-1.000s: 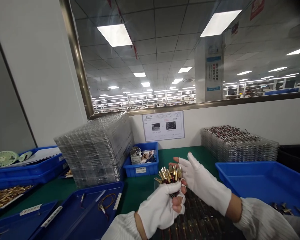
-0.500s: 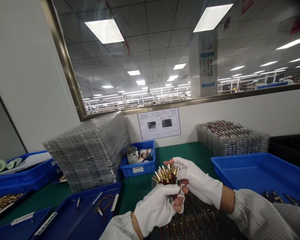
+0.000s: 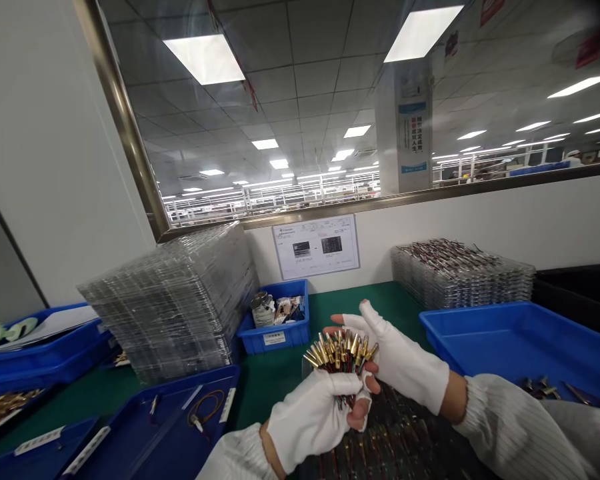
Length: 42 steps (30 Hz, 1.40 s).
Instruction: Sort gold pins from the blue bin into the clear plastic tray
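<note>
My left hand, in a white glove with bare fingertips, is closed around a bundle of brass-tipped wired parts. Their metal ends fan out upward, and thin red, green and dark wires show below them. Cupped behind the bundle's right side is my right hand, gloved the same way. Its thumb is raised and its fingers are apart, reaching behind the brass ends; whether they touch is partly hidden. Beneath both hands lies a dark tray with rows of similar wired parts.
Stacked clear plastic trays rise at left. Another stack, topped with wired parts, is at back right. A blue bin holds a jar and packets. Blue trays lie front left; a larger blue tray is at right.
My right hand has loosened from the brass ends; its thumb has lifted and its fingers have spread. More of the bundle's right side shows. My left hand keeps its hold.
</note>
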{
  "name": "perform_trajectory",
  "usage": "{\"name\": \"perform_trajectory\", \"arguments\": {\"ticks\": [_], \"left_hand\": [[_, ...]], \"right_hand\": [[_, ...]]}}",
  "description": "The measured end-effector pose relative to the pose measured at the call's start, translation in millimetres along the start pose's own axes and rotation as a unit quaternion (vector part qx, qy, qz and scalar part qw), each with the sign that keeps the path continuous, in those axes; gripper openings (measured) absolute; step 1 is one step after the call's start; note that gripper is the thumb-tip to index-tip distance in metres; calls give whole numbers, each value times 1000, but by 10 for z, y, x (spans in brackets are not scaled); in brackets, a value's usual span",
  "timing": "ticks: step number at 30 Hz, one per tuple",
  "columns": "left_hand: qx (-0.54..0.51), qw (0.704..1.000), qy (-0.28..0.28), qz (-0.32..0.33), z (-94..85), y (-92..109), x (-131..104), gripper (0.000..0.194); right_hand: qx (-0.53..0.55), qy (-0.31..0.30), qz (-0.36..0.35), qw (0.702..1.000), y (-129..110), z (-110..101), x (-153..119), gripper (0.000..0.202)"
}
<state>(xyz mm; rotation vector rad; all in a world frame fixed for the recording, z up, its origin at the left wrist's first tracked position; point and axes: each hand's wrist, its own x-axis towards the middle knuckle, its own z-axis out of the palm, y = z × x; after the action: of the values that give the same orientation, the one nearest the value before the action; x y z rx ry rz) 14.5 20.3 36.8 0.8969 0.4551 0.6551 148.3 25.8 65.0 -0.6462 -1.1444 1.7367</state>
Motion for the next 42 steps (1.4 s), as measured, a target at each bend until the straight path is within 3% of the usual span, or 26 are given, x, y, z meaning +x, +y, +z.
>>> {"name": "perform_trajectory", "arguments": {"ticks": [4, 8, 15, 21, 26, 30, 34, 37, 42], "left_hand": [[35, 999, 20, 3, 4, -18, 12, 15], [33, 999, 23, -8, 23, -6, 2, 18], [21, 999, 25, -19, 47, 22, -22, 19], [104, 992, 51, -49, 42, -5, -13, 11], [90, 995, 31, -24, 62, 11, -22, 15], [95, 995, 34, -26, 100, 17, -42, 18], [169, 983, 65, -44, 110, -13, -46, 12], [180, 981, 53, -45, 96, -23, -46, 16], [166, 985, 29, -40, 85, -3, -45, 22]], "right_hand": [[-80, 40, -36, 995, 52, 14, 30, 39], [-101, 50, -20, 993, 97, -44, 91, 27], [-24, 23, -13, 999, 47, -62, 55, 37], [-153, 43, -35, 987, 98, 7, 47, 47], [-132, 68, -7, 989, 65, 10, 49, 29], [-97, 39, 10, 994, 10, 35, -20, 35], [-150, 15, -3, 989, 64, 47, -22, 46], [-163, 13, 9, 986, 96, 32, -1, 40], [-86, -8, 29, 996, 13, 21, -27, 34]]}}
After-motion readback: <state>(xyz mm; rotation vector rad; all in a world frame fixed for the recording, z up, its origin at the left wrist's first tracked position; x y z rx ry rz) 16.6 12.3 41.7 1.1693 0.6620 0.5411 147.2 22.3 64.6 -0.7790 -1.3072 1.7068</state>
